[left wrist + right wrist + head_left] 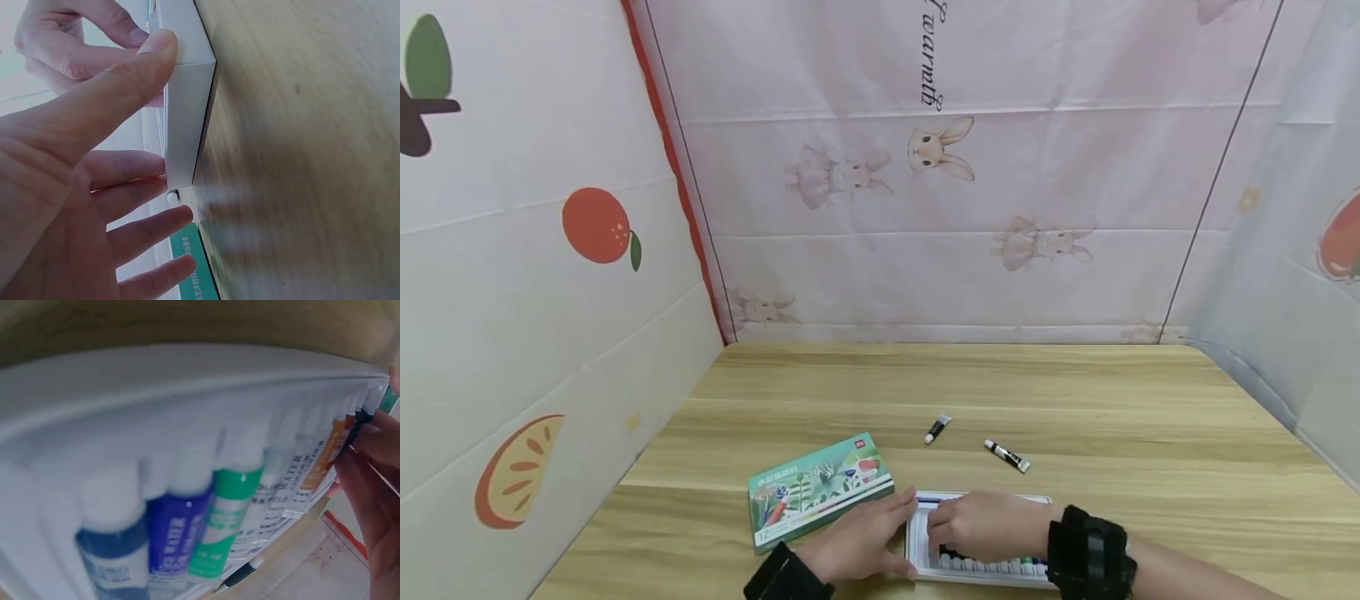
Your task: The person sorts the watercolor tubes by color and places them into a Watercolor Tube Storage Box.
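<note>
A white paint tray (pixel 917 533) lies at the table's near edge, with a row of watercolour tubes in it, caps toward the person. My left hand (pixel 861 537) holds the tray's left end, thumb at the near corner and forefinger at the far one; the other fingers extend free in the left wrist view. Over the left part of the row is my right hand (pixel 981 525). Its fingertips pinch a dark paint tube (pixel 359 428) beside an orange tube (pixel 326 453). Green (pixel 226 519) and purple (pixel 179 531) tubes sit farther right. The right hand and wrist hide much of the tray.
A green paint box (pixel 820 492) lies tilted left of the tray, close to the left hand. Beyond the tray, two small loose tubes lie on the table, one black and silver (pixel 937 429), one black and white (pixel 1007 456). Printed cloth walls (pixel 865 275) surround the table.
</note>
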Action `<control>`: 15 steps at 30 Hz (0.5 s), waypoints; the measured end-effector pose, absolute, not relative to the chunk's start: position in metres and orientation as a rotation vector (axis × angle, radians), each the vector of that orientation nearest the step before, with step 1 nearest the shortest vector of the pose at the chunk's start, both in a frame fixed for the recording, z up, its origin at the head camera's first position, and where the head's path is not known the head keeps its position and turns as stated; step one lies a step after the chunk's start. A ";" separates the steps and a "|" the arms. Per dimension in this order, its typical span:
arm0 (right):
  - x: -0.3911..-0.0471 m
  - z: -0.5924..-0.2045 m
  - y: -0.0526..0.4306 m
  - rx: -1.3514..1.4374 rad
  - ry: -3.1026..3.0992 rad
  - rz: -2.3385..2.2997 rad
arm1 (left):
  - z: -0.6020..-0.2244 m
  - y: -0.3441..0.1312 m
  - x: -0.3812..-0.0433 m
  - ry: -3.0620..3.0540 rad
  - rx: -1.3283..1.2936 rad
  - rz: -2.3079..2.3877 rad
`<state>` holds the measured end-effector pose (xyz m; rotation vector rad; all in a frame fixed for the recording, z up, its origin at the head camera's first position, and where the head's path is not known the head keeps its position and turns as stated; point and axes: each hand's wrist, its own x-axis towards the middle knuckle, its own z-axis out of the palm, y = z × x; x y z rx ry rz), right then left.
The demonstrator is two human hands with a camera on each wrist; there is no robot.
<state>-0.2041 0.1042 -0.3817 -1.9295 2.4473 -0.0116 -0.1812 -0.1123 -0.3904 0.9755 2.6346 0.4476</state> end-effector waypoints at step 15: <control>-0.206 -0.383 0.104 -1.838 2.466 -0.139 | -0.391 -0.113 -0.182 2.647 0.980 0.429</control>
